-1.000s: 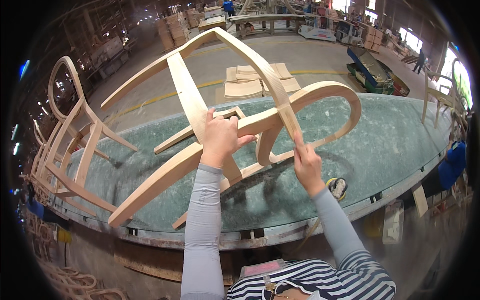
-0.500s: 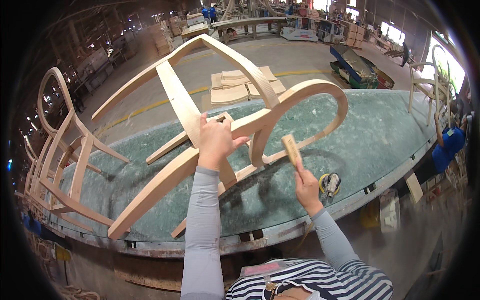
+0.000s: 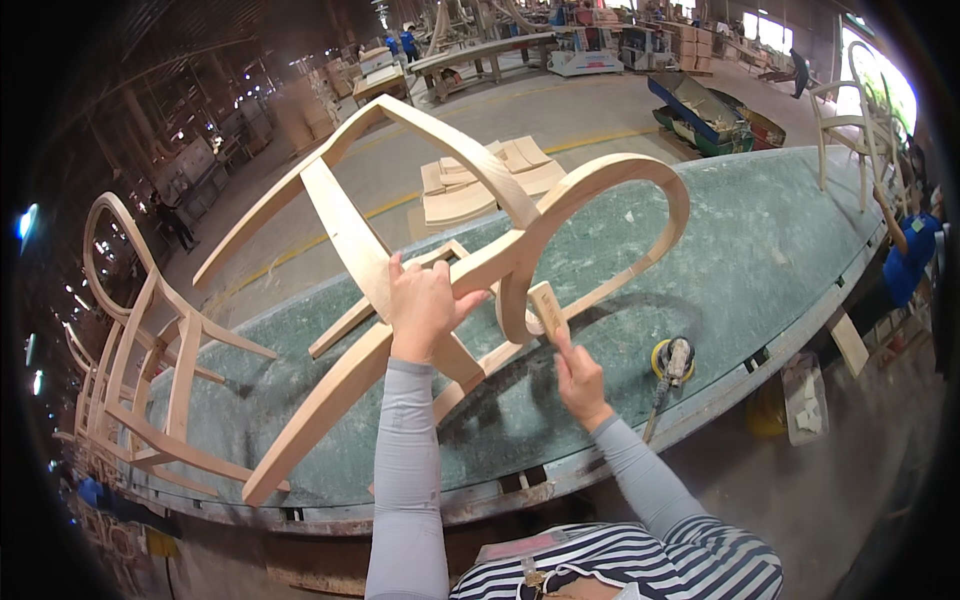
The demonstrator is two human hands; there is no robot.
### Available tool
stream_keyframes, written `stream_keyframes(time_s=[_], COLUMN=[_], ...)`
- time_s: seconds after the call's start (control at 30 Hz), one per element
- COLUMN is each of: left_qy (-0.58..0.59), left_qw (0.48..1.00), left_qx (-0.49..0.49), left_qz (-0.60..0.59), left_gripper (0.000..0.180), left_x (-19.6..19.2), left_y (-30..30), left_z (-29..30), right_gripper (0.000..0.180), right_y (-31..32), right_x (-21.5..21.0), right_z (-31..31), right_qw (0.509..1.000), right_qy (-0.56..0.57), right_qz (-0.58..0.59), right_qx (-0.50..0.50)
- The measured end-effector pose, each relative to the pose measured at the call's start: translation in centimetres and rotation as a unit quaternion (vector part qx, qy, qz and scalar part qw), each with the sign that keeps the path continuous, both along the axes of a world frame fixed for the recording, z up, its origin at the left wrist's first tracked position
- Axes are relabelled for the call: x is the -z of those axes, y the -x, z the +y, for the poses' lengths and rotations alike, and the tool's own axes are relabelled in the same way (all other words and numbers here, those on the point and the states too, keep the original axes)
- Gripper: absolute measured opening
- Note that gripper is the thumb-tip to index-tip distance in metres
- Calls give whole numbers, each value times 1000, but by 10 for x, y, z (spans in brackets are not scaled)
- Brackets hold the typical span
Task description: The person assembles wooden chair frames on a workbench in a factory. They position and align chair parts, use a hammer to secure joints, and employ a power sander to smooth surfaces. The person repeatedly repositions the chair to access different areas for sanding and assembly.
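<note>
Chair frame under both hands

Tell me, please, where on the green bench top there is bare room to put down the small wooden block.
The widest bare patch of the bench top lies right of the chair frame, beyond the orbital sander. A smaller one lies at the front edge, between the second chair frame and the left hand. Around both hands it is crowded; the right hand holds the sanding block.

Brown cardboard boxes stand stacked at the far upper left of the hall.
</note>
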State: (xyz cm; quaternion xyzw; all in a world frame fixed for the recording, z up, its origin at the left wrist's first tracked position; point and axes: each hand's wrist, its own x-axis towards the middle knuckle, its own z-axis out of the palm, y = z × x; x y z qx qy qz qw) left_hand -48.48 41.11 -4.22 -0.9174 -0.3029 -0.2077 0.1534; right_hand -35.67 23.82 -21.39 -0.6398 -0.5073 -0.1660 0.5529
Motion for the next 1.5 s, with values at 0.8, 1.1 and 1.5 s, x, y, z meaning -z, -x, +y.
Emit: stream_keyframes(time_s=[0.8,1.1,1.5], left_qy=[22,17,-9], left_qw=[1000,1000,999], left_qx=[21,13,-4], left_qz=[3,13,32], left_gripper=[36,36,40], left_x=[-1,-4,1], left_y=[-4,-8,-9], left_z=[-2,-3,-3], right_gripper=[48,49,34], right_y=[1,-28,-31], right_x=[-29,-34,-28], right_z=[80,85,89], right_qw=[985,990,982], right_qy=[-163,-138,-188], right_qz=[-43,17,-7], right_qx=[23,33,3])
